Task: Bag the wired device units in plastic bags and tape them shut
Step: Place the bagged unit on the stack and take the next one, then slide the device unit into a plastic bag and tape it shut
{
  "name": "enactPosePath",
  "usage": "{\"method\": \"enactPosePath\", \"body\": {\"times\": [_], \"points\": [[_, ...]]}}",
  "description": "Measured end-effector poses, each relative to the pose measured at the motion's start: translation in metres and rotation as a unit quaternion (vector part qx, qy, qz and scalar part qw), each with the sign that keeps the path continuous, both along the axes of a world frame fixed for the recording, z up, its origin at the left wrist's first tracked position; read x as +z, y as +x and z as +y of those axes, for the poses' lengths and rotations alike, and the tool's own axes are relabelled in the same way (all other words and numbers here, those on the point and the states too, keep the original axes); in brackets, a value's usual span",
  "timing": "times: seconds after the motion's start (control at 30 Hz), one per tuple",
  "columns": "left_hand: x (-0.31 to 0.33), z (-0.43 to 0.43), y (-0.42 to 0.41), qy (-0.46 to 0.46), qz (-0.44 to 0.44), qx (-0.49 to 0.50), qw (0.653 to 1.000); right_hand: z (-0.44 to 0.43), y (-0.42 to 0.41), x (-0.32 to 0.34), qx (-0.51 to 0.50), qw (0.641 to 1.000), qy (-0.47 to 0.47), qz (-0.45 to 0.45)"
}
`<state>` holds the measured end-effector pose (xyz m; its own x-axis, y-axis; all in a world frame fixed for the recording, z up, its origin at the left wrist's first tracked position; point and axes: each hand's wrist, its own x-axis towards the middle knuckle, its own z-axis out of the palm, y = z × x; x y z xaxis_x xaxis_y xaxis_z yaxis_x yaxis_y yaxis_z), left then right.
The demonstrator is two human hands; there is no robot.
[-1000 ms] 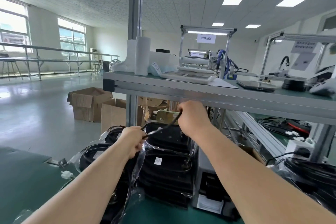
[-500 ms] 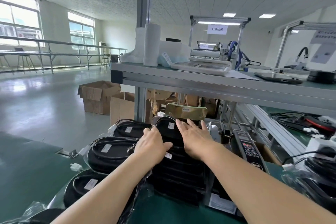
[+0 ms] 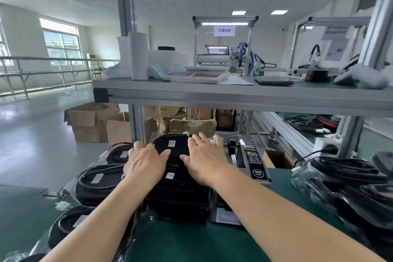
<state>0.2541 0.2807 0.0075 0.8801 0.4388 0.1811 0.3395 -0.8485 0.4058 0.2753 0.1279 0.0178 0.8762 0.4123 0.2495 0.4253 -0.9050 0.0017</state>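
A stack of black bagged device units stands on the green bench in front of me. Its top unit is black with a white label. My left hand lies flat on the left side of that unit, fingers straight. My right hand rests flat on its right side, fingers spread. More bagged black units with coiled wires lie to the left. A tape dispenser machine stands just right of the stack.
Another heap of bagged wired units fills the right of the bench. A grey shelf runs overhead with rolls, trays and a tablet on it. Open cardboard boxes stand on the floor beyond the bench's left end.
Both hands held a black wire up near the shelf a second ago. They have since come down and now lie flat on the top unit of the stack.
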Motion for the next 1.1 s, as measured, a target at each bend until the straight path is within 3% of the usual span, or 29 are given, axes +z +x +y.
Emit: {"method": "enactPosePath", "body": {"times": [0.17,0.27,0.43,0.63,0.77,0.97,1.1], "points": [[0.001,-0.031,-0.056,-0.010,-0.160,-0.076,0.984,-0.039,-0.106,-0.013,0.074,0.985,0.157,-0.024],[-0.016,-0.082,-0.109,-0.088,-0.229,-0.190,0.951,-0.090,-0.171,-0.040,0.079,0.965,0.246,0.036],[-0.071,-0.192,-0.171,-0.184,-0.130,-0.348,0.910,-0.191,-0.250,-0.086,-0.071,0.939,0.330,0.068],[-0.091,-0.295,-0.175,-0.229,-0.062,-0.438,0.867,-0.296,-0.294,-0.102,-0.234,0.896,0.377,-0.001],[-0.088,-0.355,-0.157,-0.169,-0.035,-0.479,0.861,-0.362,-0.276,-0.106,-0.336,0.864,0.373,-0.036],[-0.090,-0.411,-0.139,0.046,0.025,-0.528,0.848,-0.412,-0.227,-0.120,-0.408,0.861,0.302,0.010],[-0.097,-0.432,-0.135,0.115,0.066,-0.519,0.844,-0.412,-0.202,-0.133,-0.377,0.894,0.242,0.024]]}}
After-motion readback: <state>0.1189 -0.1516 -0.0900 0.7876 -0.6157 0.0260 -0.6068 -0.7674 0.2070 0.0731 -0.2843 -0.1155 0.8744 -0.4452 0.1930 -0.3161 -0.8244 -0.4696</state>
